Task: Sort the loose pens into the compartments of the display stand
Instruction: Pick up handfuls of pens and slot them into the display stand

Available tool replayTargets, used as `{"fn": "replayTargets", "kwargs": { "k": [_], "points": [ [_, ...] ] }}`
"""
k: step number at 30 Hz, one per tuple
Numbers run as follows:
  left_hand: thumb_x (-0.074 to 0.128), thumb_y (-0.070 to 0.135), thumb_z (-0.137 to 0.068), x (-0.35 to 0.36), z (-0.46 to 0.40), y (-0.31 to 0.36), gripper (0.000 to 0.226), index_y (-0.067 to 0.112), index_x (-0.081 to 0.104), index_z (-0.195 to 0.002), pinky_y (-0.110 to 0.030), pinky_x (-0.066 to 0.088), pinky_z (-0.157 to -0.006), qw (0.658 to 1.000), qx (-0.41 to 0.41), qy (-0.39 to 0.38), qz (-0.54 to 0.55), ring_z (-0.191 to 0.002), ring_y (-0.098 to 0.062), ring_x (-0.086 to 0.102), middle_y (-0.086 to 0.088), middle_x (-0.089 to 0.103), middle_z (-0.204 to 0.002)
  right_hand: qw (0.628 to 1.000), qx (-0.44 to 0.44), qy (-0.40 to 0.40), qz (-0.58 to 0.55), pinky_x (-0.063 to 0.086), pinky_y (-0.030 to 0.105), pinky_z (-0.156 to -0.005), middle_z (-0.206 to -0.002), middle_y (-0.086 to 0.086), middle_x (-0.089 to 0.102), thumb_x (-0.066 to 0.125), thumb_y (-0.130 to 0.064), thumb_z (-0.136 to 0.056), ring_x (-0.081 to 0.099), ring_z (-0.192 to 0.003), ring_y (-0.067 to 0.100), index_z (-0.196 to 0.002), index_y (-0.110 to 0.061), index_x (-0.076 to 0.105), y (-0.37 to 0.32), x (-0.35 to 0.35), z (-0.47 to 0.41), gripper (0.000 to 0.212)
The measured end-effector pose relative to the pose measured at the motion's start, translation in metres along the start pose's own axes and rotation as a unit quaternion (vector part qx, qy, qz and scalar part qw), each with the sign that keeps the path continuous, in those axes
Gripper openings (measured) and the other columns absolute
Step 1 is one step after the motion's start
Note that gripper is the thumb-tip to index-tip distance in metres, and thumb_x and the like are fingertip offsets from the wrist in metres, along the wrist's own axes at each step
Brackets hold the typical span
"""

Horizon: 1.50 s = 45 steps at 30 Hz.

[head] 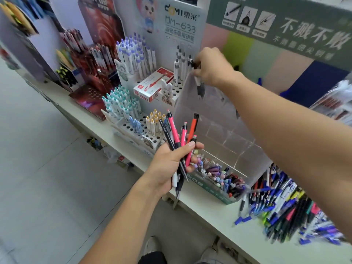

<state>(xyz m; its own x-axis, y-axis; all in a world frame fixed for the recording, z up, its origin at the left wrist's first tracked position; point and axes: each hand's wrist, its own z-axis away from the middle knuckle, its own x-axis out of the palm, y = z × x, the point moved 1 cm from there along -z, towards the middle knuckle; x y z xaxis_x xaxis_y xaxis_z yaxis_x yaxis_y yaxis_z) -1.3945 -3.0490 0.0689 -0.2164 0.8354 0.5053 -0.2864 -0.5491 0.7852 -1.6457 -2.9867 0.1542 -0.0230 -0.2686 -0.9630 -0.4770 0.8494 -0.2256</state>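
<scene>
Pens going into the clear display stand point(215, 119)

Right hand point(211, 65) at twelve o'clock pinches two pens point(199, 86); left hand point(171, 164) grips a pen bundle point(178, 134).

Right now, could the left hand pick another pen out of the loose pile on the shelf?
Probably not as things stand. The left hand is already closed around a bunch of pens, so no finger looks free, and the loose pile lies well off to its right, under the right forearm.
</scene>
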Motion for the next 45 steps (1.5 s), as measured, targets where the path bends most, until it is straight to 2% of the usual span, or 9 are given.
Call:
{"fn": "replayTargets", "kwargs": {
  "k": [8, 11, 14, 18, 23, 30, 35, 41, 45],
  "points": [
    [0.069, 0.01, -0.089, 0.002, -0.006, -0.004, 0.032, 0.003, 0.064, -0.12, -0.022, 0.051, -0.052, 1.0, 0.015, -0.015, -0.016, -0.069, -0.016, 0.067, -0.013, 0.074, -0.104, 0.992, -0.025, 0.127, 0.003, 0.053, 0.04, -0.076, -0.095, 0.013, 0.07, 0.071, -0.008, -0.087, 0.063, -0.087, 0.036, -0.099, -0.007, 0.07, 0.029, -0.008, 0.042, 0.012],
    [0.072, 0.014, -0.083, 0.007, -0.009, -0.006, 0.038, 0.005, 0.065, -0.119, -0.023, 0.051, -0.053, 0.998, 0.031, -0.026, -0.05, -0.07, -0.018, 0.068, -0.014, 0.075, -0.104, 0.964, -0.021, 0.223, -0.142, 0.05, 0.031, -0.072, -0.086, 0.002, 0.072, 0.071, -0.029, -0.091, 0.064, -0.077, 0.018, -0.097, -0.014, 0.075, 0.031, -0.012, 0.103, 0.017],
    [0.071, 0.009, -0.085, 0.014, -0.012, -0.009, 0.033, 0.003, 0.064, -0.116, -0.022, 0.049, -0.05, 0.994, 0.03, -0.041, -0.092, -0.068, -0.018, 0.067, -0.012, 0.076, -0.097, 0.941, 0.071, 0.138, -0.299, 0.053, 0.028, -0.065, -0.077, -0.006, 0.073, 0.071, -0.04, -0.092, 0.067, -0.069, 0.011, -0.093, -0.017, 0.078, 0.034, -0.011, 0.175, 0.024],
    [0.074, 0.009, -0.08, 0.029, -0.015, -0.019, 0.03, 0.004, 0.062, -0.107, -0.023, 0.048, -0.048, 0.977, -0.008, -0.111, -0.181, -0.064, -0.017, 0.066, -0.01, 0.075, -0.087, 0.838, 0.166, -0.01, -0.519, 0.047, 0.021, -0.055, -0.069, -0.001, 0.07, 0.072, -0.019, -0.091, 0.058, -0.059, 0.01, -0.097, -0.009, 0.076, 0.048, 0.005, 0.235, 0.013],
    [0.07, 0.003, -0.088, 0.051, -0.014, -0.046, 0.025, 0.003, 0.058, -0.11, -0.023, 0.045, -0.047, 0.97, -0.054, -0.145, -0.188, -0.059, -0.015, 0.06, -0.012, 0.075, -0.096, 0.748, 0.224, 0.06, -0.622, 0.052, 0.019, -0.055, -0.068, 0.005, 0.07, 0.07, -0.012, -0.086, 0.062, -0.059, 0.012, -0.091, -0.005, 0.073, 0.072, 0.012, 0.272, 0.009],
    [0.063, 0.006, -0.095, 0.031, -0.013, -0.066, 0.014, 0.002, 0.059, -0.107, -0.022, 0.039, -0.045, 0.987, -0.082, -0.012, -0.137, -0.053, -0.012, 0.046, -0.013, 0.072, -0.091, 0.774, 0.208, 0.285, -0.526, 0.061, 0.028, -0.069, -0.079, 0.006, 0.073, 0.067, -0.011, -0.094, 0.072, -0.07, 0.022, -0.098, -0.012, 0.073, 0.094, -0.018, 0.289, 0.008],
    [0.06, 0.003, -0.097, 0.007, -0.013, -0.059, 0.01, 0.003, 0.067, -0.104, -0.018, 0.042, -0.045, 0.99, -0.079, 0.114, 0.002, -0.058, -0.011, 0.048, -0.008, 0.071, -0.084, 0.908, 0.127, 0.164, -0.365, 0.059, 0.028, -0.083, -0.094, -0.005, 0.074, 0.071, -0.013, -0.093, 0.072, -0.081, 0.006, -0.112, -0.011, 0.075, 0.058, 0.022, 0.243, 0.019],
    [0.05, -0.003, -0.098, -0.002, 0.008, -0.041, 0.017, 0.002, 0.063, -0.107, -0.017, 0.039, -0.043, 0.991, -0.087, 0.082, 0.06, -0.055, -0.01, 0.046, -0.005, 0.068, -0.076, 0.974, 0.058, 0.003, -0.219, 0.049, 0.039, -0.075, -0.082, 0.013, 0.071, 0.066, -0.021, -0.097, 0.064, -0.082, 0.031, -0.08, -0.002, 0.065, 0.019, 0.085, 0.156, 0.025],
    [0.049, -0.002, -0.099, -0.009, 0.022, -0.033, 0.02, 0.003, 0.066, -0.11, -0.018, 0.04, -0.045, 0.994, -0.077, 0.04, 0.059, -0.058, -0.011, 0.048, -0.004, 0.066, -0.08, 0.983, 0.072, -0.104, -0.13, 0.044, 0.034, -0.068, -0.083, 0.018, 0.064, 0.066, -0.023, -0.098, 0.062, -0.082, 0.038, -0.084, -0.002, 0.063, 0.006, 0.108, 0.134, 0.026]
  ]
}}
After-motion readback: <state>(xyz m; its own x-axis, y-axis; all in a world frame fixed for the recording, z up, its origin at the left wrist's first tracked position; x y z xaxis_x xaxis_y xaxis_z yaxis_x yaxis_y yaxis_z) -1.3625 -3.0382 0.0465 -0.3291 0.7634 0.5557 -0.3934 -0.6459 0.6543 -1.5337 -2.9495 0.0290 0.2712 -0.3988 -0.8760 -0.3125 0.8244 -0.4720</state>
